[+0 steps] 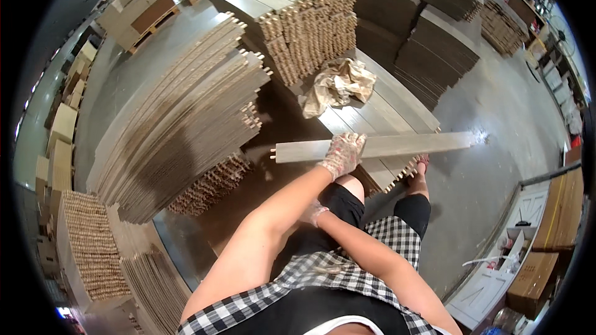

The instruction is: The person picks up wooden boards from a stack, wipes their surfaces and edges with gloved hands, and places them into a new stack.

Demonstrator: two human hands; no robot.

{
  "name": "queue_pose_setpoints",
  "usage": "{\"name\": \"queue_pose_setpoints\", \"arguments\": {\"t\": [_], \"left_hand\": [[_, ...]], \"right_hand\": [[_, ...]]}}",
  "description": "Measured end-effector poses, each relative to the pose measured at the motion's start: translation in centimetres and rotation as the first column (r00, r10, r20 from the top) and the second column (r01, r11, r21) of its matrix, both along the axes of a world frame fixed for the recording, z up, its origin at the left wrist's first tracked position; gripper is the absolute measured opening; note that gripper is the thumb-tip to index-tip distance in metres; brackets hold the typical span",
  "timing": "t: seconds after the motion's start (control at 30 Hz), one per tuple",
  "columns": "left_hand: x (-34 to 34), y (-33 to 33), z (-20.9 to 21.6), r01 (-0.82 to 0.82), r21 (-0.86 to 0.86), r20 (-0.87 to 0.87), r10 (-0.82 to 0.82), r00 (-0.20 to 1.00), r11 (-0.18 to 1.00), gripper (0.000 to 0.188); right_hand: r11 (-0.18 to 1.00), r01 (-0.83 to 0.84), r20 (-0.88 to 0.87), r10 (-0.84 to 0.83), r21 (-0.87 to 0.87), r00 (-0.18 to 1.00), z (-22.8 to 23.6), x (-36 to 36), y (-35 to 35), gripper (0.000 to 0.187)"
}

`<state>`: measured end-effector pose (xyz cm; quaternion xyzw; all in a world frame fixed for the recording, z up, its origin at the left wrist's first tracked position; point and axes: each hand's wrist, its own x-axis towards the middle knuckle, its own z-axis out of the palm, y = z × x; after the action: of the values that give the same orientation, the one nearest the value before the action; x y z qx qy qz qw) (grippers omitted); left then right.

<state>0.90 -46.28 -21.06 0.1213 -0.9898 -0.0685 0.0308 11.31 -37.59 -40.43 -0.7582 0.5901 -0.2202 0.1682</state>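
My left hand (344, 154), in a stained patterned glove, is wrapped over a long grey-brown wooden slat (410, 145). Small pale dowel pegs stick out of the slat's left end, and its right end shines in glare. The slat lies crosswise above a low stack of similar boards (382, 118); whether it touches them I cannot tell. Lower down, my right hand (313, 213), also gloved, is beside my left forearm, which partly covers it; its fingers are hidden. Crumpled brown paper (340, 85) rests on the low stack, beyond the slat.
A leaning stack of slats (180, 124) stands at the left, pegged ends facing me. Behind the paper rises a tall pegged stack (310, 31). Dark board piles (434, 56) stand far right. Cardboard boxes (534, 279) and a white cabinet (496, 273) are near right.
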Motion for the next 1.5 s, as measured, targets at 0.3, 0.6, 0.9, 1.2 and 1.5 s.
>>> {"name": "queue_pose_setpoints", "arguments": {"t": [0.3,0.6,0.9,1.2,1.5], "left_hand": [[20.2,-9.6,13.6,-0.189,-0.130,-0.507,0.098,0.856,0.973,0.075],[46.2,-23.5,27.9,-0.659,-0.300,-0.504,0.472,0.723,0.689,0.068],[53.4,-30.3,25.1,-0.709,-0.149,-0.246,0.669,0.702,0.689,0.061],[31.3,-14.8,7.4,-0.321,0.029,-0.418,0.303,0.856,0.947,0.069],[15.3,-7.7,-3.8,-0.301,0.207,0.057,0.295,0.954,0.931,0.092]], "right_hand": [[0.947,0.006,0.144,-0.056,0.321,0.988,10.9,2.5,-3.5,0.040],[0.917,-0.018,0.242,-0.087,0.398,0.966,15.0,4.5,-4.0,0.033],[0.926,0.031,0.259,-0.138,0.376,0.956,14.9,4.2,-4.1,0.034],[0.746,0.656,0.482,-0.621,0.120,0.618,20.5,-7.4,-2.7,0.021],[0.637,0.752,0.005,-0.763,-0.172,0.647,13.5,-22.5,2.2,0.010]]}}
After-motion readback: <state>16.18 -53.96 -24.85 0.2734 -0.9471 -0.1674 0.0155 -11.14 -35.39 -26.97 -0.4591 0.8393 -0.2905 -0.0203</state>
